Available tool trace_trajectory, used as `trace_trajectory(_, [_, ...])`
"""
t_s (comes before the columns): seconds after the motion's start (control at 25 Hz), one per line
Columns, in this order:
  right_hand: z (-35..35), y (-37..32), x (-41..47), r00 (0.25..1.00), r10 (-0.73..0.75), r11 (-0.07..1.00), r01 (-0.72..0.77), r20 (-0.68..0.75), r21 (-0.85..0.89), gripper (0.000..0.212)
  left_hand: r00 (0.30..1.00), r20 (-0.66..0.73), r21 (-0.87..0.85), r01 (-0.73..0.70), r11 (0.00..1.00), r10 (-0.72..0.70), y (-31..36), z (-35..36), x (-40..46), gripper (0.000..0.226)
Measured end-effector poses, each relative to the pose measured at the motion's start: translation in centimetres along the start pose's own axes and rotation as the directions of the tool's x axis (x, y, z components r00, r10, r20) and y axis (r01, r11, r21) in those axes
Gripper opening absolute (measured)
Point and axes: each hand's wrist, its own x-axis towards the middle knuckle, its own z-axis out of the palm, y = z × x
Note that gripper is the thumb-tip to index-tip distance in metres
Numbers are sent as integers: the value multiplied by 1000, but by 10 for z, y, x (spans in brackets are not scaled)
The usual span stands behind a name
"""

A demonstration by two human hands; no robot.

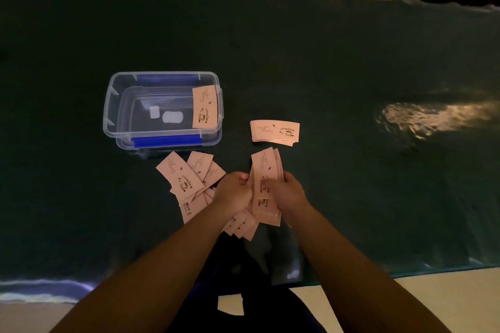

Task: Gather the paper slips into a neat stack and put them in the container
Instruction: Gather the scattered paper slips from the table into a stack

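While both your hands meet over the table, your left hand (234, 189) and your right hand (284, 192) are closed together on one bundle of paper slips (266, 170), held on end with its top fanning slightly away from you; the fingers of each hand curl round its sides. You have three other groups of slips to count: one tidy stack (274, 131) lying flat just beyond the bundle, one loose scatter (189, 178) spread to the left and partly under your left wrist, and one set of slips (205, 107) leaning against the right inner wall of the container (113, 105). How many slips make up the set, the scatter or the bundle you cannot tell, since they overlap. You have one container, clear plastic with two blue clips, standing open to the left and beyond the scatter. It appears to sit in or on a second clear piece, perhaps its lid. Everything rests on a dark green table top (351, 62) with a bright reflection (427, 119) at the right. Light floor (446, 292) shows at the near edge, where one pale scrap (230, 304) lies; the room beyond is dim.
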Motion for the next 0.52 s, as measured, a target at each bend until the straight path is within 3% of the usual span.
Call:
trace_trajectory(0.16, [-2, -3, -5, 999, -45, 999, 45, 15, 1, 48, 999, 13, -190, -43, 981, 46, 3, 2, -11, 25])
trace_trajectory(0.28, [-12, -4, -6, 996, -80, 997, 80, 31, -2, 47, 995, 99, -397, 19, 918, 22, 5, 6, -20, 31])
trace_trajectory(0.44, [-29, -10, -12, 995, -100, 985, 95, 25, 146, 41, 996, 74, -401, -14, 916, 48, 1, 6, -24, 46])
trace_trajectory(0.52, [-29, -12, -17, 992, -94, 966, 70, 88, 249, 47, 988, 148, -478, 37, 877, 38, -1, 1, -27, 58])
